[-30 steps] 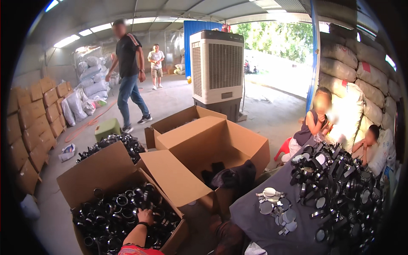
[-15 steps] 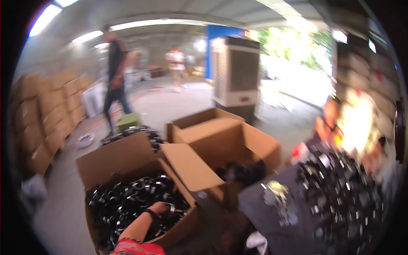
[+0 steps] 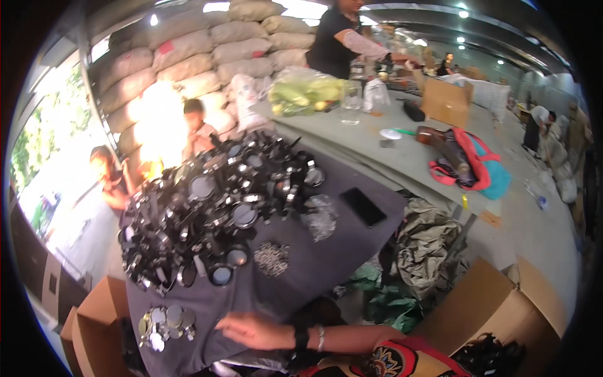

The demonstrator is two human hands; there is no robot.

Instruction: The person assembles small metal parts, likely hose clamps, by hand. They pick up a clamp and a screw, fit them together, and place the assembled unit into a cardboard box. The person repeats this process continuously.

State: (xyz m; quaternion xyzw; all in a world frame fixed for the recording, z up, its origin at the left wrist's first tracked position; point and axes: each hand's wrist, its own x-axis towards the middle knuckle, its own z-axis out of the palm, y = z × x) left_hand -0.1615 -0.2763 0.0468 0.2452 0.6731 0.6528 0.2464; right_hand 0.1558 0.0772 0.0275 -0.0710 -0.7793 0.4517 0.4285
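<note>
My right hand (image 3: 254,330), with a dark wristband and a silver bracelet, reaches left over the near edge of a dark grey cloth (image 3: 308,267). Its fingers are drawn together; whether anything small is between them is hidden. Nearest to the fingertips lies a cluster of round, flat silver discs (image 3: 169,323). Beyond sits a big heap of black pieces with round shiny faces (image 3: 207,201), which look like wristwatches. A small pile of tiny silver parts (image 3: 272,259) and a clear plastic bag (image 3: 319,218) lie beside the heap. My left hand is out of view.
A black phone (image 3: 363,207) lies on the cloth. Open cardboard boxes stand at lower left (image 3: 103,314) and lower right (image 3: 480,308), the latter holding black pieces. Behind is a long table (image 3: 377,151) with a pink-and-teal bag (image 3: 474,163). People sit at far left; another stands behind the table.
My view has swung right, from the open boxes to the cloth. Half a second ago a hand was in a box of black pieces; now my right hand is over the cloth.
</note>
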